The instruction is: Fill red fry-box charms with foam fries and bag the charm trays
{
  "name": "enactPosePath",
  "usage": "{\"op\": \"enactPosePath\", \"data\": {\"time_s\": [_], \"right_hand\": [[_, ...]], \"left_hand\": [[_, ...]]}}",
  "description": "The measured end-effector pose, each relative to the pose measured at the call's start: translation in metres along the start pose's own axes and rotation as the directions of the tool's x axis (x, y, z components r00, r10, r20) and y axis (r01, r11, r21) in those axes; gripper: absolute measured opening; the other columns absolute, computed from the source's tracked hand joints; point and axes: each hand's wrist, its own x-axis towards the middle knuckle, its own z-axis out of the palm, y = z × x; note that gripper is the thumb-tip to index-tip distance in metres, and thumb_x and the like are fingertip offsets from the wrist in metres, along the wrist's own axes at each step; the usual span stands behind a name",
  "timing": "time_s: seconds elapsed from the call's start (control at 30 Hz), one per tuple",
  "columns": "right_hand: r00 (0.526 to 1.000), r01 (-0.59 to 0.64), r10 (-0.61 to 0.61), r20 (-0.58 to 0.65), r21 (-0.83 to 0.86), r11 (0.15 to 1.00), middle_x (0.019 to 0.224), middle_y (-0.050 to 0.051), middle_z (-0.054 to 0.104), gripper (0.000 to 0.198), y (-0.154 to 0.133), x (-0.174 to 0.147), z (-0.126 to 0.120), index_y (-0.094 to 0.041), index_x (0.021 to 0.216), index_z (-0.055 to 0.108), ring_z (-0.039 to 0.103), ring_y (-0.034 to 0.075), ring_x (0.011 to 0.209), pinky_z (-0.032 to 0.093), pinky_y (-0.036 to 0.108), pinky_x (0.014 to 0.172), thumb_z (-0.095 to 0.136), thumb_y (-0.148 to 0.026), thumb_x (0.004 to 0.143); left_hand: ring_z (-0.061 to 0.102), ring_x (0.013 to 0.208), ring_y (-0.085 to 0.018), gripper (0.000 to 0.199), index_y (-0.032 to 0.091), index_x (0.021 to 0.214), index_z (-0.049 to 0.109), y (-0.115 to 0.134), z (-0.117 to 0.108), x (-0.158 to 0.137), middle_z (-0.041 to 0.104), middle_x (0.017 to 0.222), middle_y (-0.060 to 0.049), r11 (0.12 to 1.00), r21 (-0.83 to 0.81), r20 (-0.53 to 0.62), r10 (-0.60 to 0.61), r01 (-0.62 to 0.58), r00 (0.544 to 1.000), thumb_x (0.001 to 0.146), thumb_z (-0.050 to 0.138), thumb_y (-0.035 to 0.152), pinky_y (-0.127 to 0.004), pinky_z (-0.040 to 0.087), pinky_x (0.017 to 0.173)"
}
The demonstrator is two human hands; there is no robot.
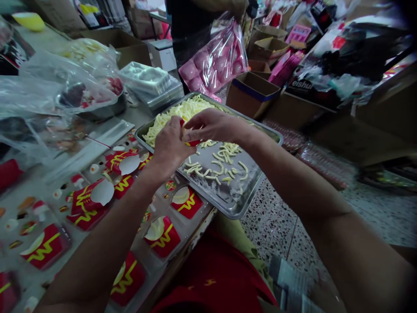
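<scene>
Left hand (172,141) and right hand (215,124) holding red carton (194,143), seemingly (mostly hidden between them); tray (204,157) beneath.

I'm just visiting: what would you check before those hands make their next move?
1. Red carton steadied: ok, in the left hand, with the right hand at it.
2. Carton's contents: cannot tell, hands cover it.
3. Pale fry-like pieces close by: ok, heaped beyond the hands.
4. Tray wholly on the table: not ok, part juts past the table edge.
5. Other red cartons nearby: ok, several.

Two hands (171,141) (215,124), one tray (206,163)
</scene>
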Motion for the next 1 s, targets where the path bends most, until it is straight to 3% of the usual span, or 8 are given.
{"op": "enactPosePath", "data": {"time_s": [0.23, 0.37, 0.47, 0.57, 0.63, 0.7, 0.8, 1.0], "right_hand": [[0.993, -0.119, 0.12, -0.013, 0.089, 0.989, 0.072, 0.002, 0.072, 0.018, 0.018, -0.005, 0.02, -0.013, 0.088, 0.08, 0.06, 0.013, 0.068, 0.048, 0.026, 0.066, 0.076, -0.023, 0.073], [0.979, -0.106, 0.083, -0.187, -0.118, 0.987, 0.067, 0.0, 0.069, 0.009, 0.012, -0.005, 0.027, -0.016, 0.077, 0.077, 0.061, 0.014, 0.071, 0.046, 0.026, 0.067, 0.071, -0.015, 0.07], [0.983, -0.072, 0.044, -0.177, -0.157, 0.985, 0.07, -0.001, 0.068, 0.012, 0.011, -0.013, 0.019, -0.016, 0.082, 0.076, 0.061, 0.014, 0.071, 0.045, 0.026, 0.067, 0.068, -0.012, 0.074], [0.966, -0.161, 0.118, -0.232, -0.175, 0.971, 0.075, 0.002, 0.071, 0.015, 0.031, -0.039, 0.002, -0.015, 0.092, 0.077, 0.059, 0.013, 0.068, 0.043, 0.027, 0.065, 0.073, -0.023, 0.08], [0.942, -0.304, 0.23, -0.244, -0.331, 0.893, 0.075, 0.003, 0.072, 0.019, 0.052, -0.061, -0.002, -0.018, 0.087, 0.08, 0.059, 0.014, 0.066, 0.042, 0.03, 0.064, 0.076, -0.036, 0.081], [0.909, -0.416, 0.344, -0.233, -0.509, 0.753, 0.081, 0.005, 0.075, 0.027, 0.071, -0.081, 0.005, -0.023, 0.092, 0.082, 0.063, 0.018, 0.071, 0.042, 0.032, 0.066, 0.077, -0.048, 0.082], [0.879, -0.457, 0.414, -0.236, -0.664, 0.592, 0.096, 0.008, 0.078, 0.038, 0.085, -0.093, 0.025, -0.029, 0.108, 0.081, 0.067, 0.025, 0.087, 0.043, 0.034, 0.07, 0.073, -0.057, 0.083], [0.855, -0.48, 0.461, -0.238, -0.698, 0.531, 0.094, 0.009, 0.078, 0.022, 0.082, -0.073, 0.049, -0.025, 0.099, 0.081, 0.068, 0.023, 0.086, 0.041, 0.032, 0.067, 0.065, -0.032, 0.086]], "left_hand": [[0.065, 0.108, -0.028, 0.068, 0.021, 0.121, 0.049, -0.006, 0.016, -0.013, 0.067, 0.12, -0.008, 0.99, -0.142, -0.051, -0.015, 0.007, 0.999, 0.063, 0.083, 0.025, -0.041, 0.053, 0.096], [0.066, 0.104, -0.026, 0.063, 0.023, 0.118, 0.05, 0.0, 0.028, -0.012, 0.068, 0.115, -0.006, 0.981, -0.191, -0.037, 0.016, -0.022, 0.999, 0.063, 0.082, 0.022, -0.04, 0.053, 0.094], [0.067, 0.103, -0.025, 0.062, 0.024, 0.118, 0.051, 0.001, 0.033, -0.009, 0.069, 0.115, -0.004, 0.972, -0.231, -0.031, 0.032, -0.039, 0.999, 0.065, 0.083, 0.024, -0.039, 0.054, 0.094], [0.063, 0.117, -0.028, 0.075, 0.023, 0.127, 0.05, -0.012, 0.032, -0.01, 0.065, 0.129, -0.007, 0.97, -0.223, -0.025, 0.093, -0.096, 0.995, 0.063, 0.088, 0.027, -0.041, 0.051, 0.102], [0.062, 0.121, -0.03, 0.079, 0.022, 0.131, 0.05, -0.025, 0.029, -0.012, 0.064, 0.133, -0.008, 0.977, -0.194, -0.003, 0.094, -0.093, 0.996, 0.063, 0.089, 0.028, -0.041, 0.05, 0.105], [0.062, 0.121, -0.03, 0.079, 0.021, 0.133, 0.05, -0.036, 0.024, -0.014, 0.064, 0.133, -0.008, 0.982, -0.173, 0.014, 0.08, -0.077, 0.997, 0.065, 0.089, 0.029, -0.041, 0.05, 0.105], [0.062, 0.121, -0.03, 0.081, 0.02, 0.135, 0.051, -0.044, 0.017, -0.017, 0.063, 0.135, -0.009, 0.982, -0.167, 0.025, 0.093, -0.087, 0.995, 0.065, 0.09, 0.03, -0.041, 0.05, 0.107], [0.061, 0.124, -0.029, 0.085, 0.02, 0.139, 0.048, -0.046, 0.016, -0.027, 0.061, 0.139, -0.011, 0.981, -0.159, 0.063, 0.122, -0.111, 0.991, 0.066, 0.09, 0.03, -0.04, 0.048, 0.108]]}}
